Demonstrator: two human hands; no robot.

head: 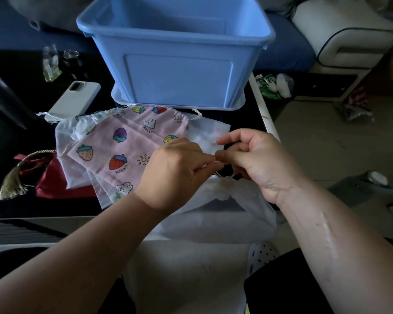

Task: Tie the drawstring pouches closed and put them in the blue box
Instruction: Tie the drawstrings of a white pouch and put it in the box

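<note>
Head view, your hands: your left hand (175, 171) and right hand (256, 164) meet just right of the frame's centre, fingertips touching, both curled.
Grip: each hand pinches the white drawstring (218, 175). Short lengths of cord show just below your fingertips.
Pouch in hand: the white translucent pouch (225, 214) hangs directly under your hands. Its gathered neck sits between your wrists and its body drops toward the bottom of the frame.
Long axis: it runs from the neck at your fingertips down toward you, so the cords come up out of the neck into your pinch.
Step, as I judge it: you are mid-knot. I cannot tell whether the knot is drawn tight, because your fingers hide it.
Blue box: the blue box (177, 80) stands at top centre on the table (21, 155), open, straight up the frame from your hands. What shows of its inside holds no pouch.
Nearer hand: your left hand sits more squarely below the box, and your right hand lies off toward its right corner.
In between: the pink strawberry-and-rabbit pouch (123, 150) lies on other white pouches between your hands and the box, so the carry passes over that pile.
Left of the frame: a red pouch (55, 180) with a tassel, and a phone (74, 99) above it.
</note>
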